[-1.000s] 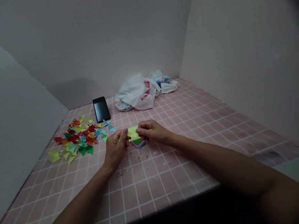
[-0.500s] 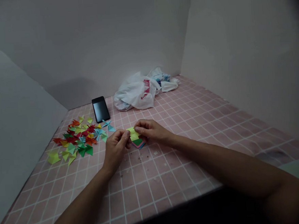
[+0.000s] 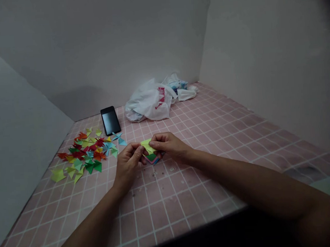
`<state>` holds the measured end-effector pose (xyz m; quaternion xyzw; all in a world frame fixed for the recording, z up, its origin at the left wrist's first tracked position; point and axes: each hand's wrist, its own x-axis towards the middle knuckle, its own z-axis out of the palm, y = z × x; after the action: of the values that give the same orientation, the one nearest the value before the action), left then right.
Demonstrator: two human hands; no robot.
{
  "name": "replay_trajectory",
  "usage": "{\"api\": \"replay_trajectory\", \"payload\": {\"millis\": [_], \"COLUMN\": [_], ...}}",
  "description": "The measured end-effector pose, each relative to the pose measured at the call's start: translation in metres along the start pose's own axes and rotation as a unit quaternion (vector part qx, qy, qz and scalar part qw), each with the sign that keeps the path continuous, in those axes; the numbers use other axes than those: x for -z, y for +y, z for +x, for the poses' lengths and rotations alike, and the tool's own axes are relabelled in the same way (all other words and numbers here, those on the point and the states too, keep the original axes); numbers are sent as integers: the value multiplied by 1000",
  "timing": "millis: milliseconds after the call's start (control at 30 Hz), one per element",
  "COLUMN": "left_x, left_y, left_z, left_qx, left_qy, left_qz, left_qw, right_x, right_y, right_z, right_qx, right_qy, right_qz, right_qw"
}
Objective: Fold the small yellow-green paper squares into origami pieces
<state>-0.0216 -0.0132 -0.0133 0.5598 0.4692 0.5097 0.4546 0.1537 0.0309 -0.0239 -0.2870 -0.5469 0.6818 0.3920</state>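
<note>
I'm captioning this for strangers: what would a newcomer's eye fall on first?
Probably the bright folded papers, scattered at left on the pink table. Next, the left hand and right hand, holding a yellow paper near the middle; behind them, a white bag lies by the back wall.

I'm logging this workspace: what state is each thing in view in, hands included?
Yellow paper: partly folded, held
Left hand: pinching the paper's left side
Right hand: pinching its right side
Stacked coloured paper: partly covered
Folded paper pieces: loosely scattered
Smartphone: screen dark, facing the camera
White plastic bag: crumpled
Blue-and-white bundle: partly hidden
</note>
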Motion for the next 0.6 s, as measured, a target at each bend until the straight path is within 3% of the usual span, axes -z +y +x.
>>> {"api": "replay_trajectory", "payload": {"millis": [600], "left_x": [1], "left_y": [4], "left_z": [0], "left_qx": [-4], "left_qy": [-9], "left_qz": [49], "left_qw": [999], "right_x": [-4], "right_y": [-1], "right_z": [-3], "right_qx": [-1], "right_qy": [-3], "right_qz": [-19], "right_qw": [1000]}}
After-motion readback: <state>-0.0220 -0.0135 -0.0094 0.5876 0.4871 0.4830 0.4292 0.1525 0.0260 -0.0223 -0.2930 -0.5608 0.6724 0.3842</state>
